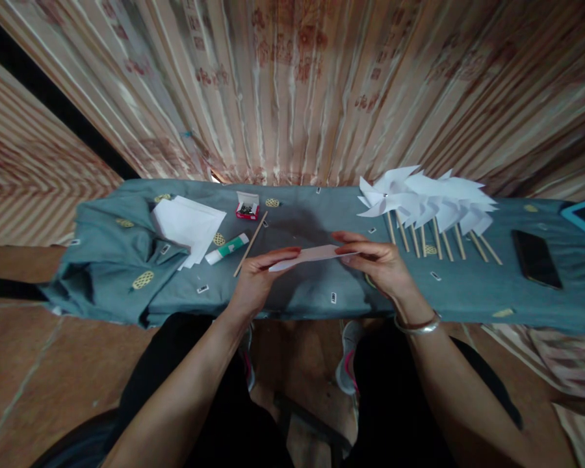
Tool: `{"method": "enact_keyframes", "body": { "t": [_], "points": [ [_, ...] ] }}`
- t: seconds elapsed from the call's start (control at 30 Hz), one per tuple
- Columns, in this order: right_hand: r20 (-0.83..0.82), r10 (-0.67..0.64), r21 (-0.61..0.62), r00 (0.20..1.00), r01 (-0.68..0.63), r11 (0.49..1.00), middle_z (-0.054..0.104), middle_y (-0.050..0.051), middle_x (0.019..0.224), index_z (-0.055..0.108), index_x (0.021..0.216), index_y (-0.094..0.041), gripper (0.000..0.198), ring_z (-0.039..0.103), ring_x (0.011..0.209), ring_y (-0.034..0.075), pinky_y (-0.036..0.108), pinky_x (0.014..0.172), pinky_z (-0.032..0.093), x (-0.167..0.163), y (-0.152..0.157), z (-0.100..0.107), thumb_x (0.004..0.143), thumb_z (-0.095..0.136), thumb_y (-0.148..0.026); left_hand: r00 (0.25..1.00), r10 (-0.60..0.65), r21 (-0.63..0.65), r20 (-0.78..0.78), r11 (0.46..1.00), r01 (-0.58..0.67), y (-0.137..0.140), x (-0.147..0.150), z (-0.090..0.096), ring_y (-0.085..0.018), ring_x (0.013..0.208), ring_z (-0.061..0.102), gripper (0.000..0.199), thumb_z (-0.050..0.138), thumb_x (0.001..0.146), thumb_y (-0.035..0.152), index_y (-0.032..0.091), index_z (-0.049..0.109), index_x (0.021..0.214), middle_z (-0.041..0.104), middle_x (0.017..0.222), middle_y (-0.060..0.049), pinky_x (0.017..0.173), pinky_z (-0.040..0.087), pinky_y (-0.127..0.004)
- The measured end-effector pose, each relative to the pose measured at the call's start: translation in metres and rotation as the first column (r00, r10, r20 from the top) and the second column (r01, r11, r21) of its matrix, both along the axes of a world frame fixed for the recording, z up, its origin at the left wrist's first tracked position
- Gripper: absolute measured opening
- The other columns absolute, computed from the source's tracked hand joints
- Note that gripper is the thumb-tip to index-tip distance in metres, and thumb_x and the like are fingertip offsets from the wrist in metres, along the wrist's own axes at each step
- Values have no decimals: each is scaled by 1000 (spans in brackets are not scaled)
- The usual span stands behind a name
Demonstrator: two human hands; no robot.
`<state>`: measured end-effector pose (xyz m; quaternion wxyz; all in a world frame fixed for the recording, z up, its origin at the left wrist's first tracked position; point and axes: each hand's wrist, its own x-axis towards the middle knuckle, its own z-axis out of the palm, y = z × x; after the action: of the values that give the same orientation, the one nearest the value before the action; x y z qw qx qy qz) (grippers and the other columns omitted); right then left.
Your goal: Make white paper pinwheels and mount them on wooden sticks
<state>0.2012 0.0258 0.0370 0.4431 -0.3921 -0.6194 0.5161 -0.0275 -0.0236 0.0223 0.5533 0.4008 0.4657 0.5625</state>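
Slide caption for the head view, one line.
Left hand and right hand hold white paper; paper pinwheels lie to the right.

White paper, nearly edge-on to view, slightly slanted, between left fingers and right fingers.

From the held paper, bare surface opens at twelve o'clock, between the red box near ten and the paper pinwheels at two. Wooden stick and glue stick block nine; the smartphone bars three.

A pleated, printed curtain hangs behind a cloth-covered table.
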Motion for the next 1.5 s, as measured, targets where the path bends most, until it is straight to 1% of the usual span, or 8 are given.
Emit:
{"method": "enact_keyframes", "body": {
  "t": [0.4,0.57,0.7,0.9,1.0,1.13,1.27,1.5],
  "points": [
    [120,-113,89,986,103,991,68,3,125,78,89,-28,21,60,119,24,44,109,40,13,7,-21,68,78,-26,969,-17,215,-245,974,72,-2,-4,-1,-21,104,69,16,68,75,20,25,80,84,76,108,-5,96,54,-34],
    [-102,-346,-241,933,314,918,74,6,110,69,100,-26,41,68,104,24,42,92,52,5,8,-31,65,82,-44,897,102,334,-430,941,53,-3,-2,-8,-20,106,69,24,61,78,15,25,79,89,73,116,-5,97,54,-33],
    [-286,-224,-616,931,0,788,76,7,95,69,91,-23,42,72,91,21,32,76,56,-19,-9,-33,71,73,-59,841,137,381,-524,920,87,-4,2,-14,-20,110,68,27,59,80,13,24,78,95,70,122,-5,101,52,-35],
    [-384,-57,-681,922,-241,691,72,1,71,73,76,-16,35,66,65,10,22,64,52,-52,-35,-35,54,90,-36,805,54,358,-591,912,202,-10,9,-20,-22,119,63,35,54,80,9,22,75,105,65,130,-7,105,49,-38],
    [-350,-50,-662,935,-209,720,70,-1,66,72,73,-15,35,61,59,8,21,61,50,-54,-35,-37,50,91,-34,879,-11,298,-477,939,173,-11,14,-19,-23,124,59,38,54,79,9,23,73,110,63,134,-6,108,46,-40],
    [-243,81,-558,967,-207,804,70,-1,67,71,71,-16,38,60,59,9,22,60,49,-50,-32,-37,52,89,-43,994,104,33,-22,994,-103,-4,17,-13,-24,113,66,47,69,77,22,25,63,123,57,141,-8,96,54,-39],
    [-162,272,-474,949,-317,821,69,-1,67,70,73,-15,38,60,60,10,26,63,50,-46,-37,-35,59,85,-46,956,116,-188,268,980,-67,6,14,-2,-25,97,71,47,84,62,30,14,69,104,74,109,-12,87,57,-37],
    [-108,338,-515,935,-343,785,71,1,71,69,79,-14,35,63,65,13,27,65,49,-43,-58,-46,63,84,-40,905,256,-226,339,956,-186,11,6,7,-24,83,73,33,86,59,31,14,69,82,75,74,-5,80,58,-35]
  ]
}}
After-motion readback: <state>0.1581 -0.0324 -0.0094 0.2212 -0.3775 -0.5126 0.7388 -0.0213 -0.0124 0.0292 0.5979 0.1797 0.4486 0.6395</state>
